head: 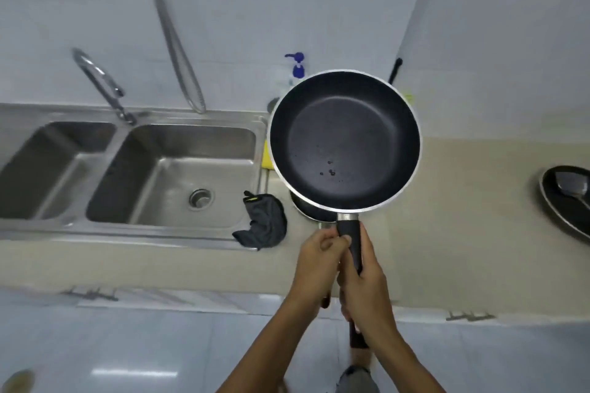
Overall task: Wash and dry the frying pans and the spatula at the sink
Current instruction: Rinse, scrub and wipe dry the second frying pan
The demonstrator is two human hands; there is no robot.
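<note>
you hold the black frying pan (pixel 344 140) up over the beige tabletop (pixel 463 217), just right of the sink (pixel 153 175), its inside facing you with a few drops near the lower middle. your right grip (pixel 364 290) is wrapped round the lower part of the handle. your left grip (pixel 316 258) is curled, fingertips pinching the handle's top just below the metal collar. a second pan (pixel 306 210) sits on the tabletop under the raised one, mostly hidden. a dark cloth (pixel 263 222) lies crumpled on the sink's right rim, beside that second pan. far right, well apart, a third pan (pixel 555 201) holds the spatula (pixel 571 185). a blue pump bottle (pixel 298 67) stands at the wall behind the raised pan, and a yellow sponge (pixel 265 156) peeks out at its left edge.
</note>
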